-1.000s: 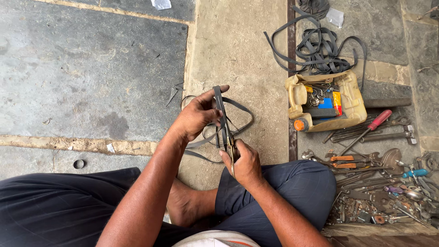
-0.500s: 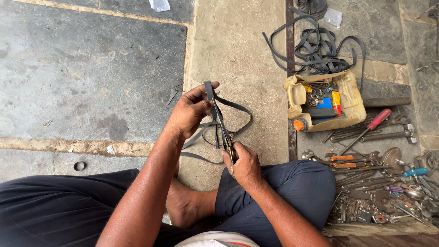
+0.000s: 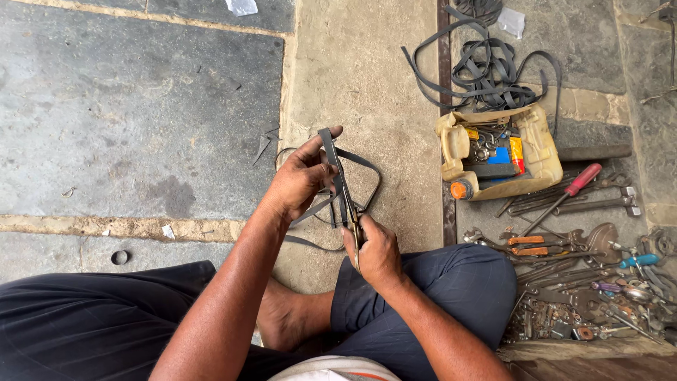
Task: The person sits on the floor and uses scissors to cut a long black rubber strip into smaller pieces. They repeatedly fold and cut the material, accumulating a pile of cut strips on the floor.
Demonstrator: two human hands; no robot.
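Both hands around scissors, handles hidden; rubber strip pinched.

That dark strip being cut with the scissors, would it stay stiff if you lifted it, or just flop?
Probably floppy: the strip sags in loose loops below the left hand. It likely feels light, being thin and flat. The scissors in the right hand look rigid by contrast.

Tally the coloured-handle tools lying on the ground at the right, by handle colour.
Red-handled screwdriver: 1
Orange-handled tools: 2
Blue-handled tool: 1
Total: 4
The bare metal tools in the heap overlap too much to count.
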